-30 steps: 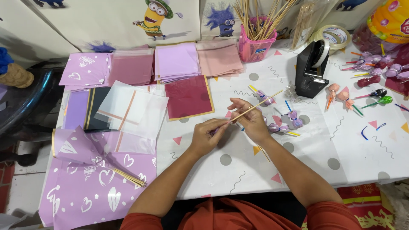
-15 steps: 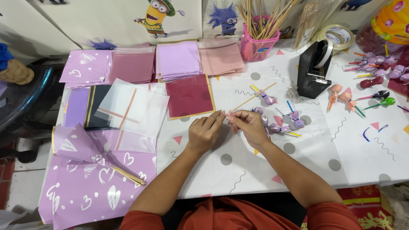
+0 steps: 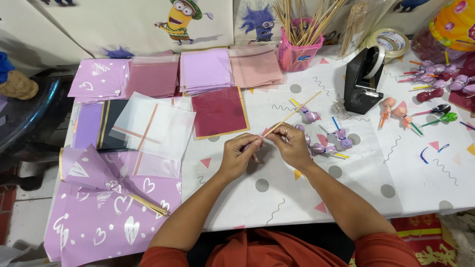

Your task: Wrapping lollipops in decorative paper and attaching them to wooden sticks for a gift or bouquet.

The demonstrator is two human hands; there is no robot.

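1. Wooden skewer (image 3: pixel 292 114) is pinched at its lower end by both hands, left hand (image 3: pixel 239 157) & right hand (image 3: pixel 291 146), above tabletop (image 3: pixel 376 183) centre.
2. Far end is angled up-right, prob. kept clear of wrapped candies (image 3: pixel 324 147) just beside right hand.

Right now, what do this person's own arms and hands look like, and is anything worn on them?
Both forearms are bare from wrist to past the elbow. Short rust-orange sleeves cover the upper arms at the bottom edge of the view, matching the top. The left hand shows no jewellery or glove. The right hand wears a small ring on one finger. No watch or bracelet is visible.
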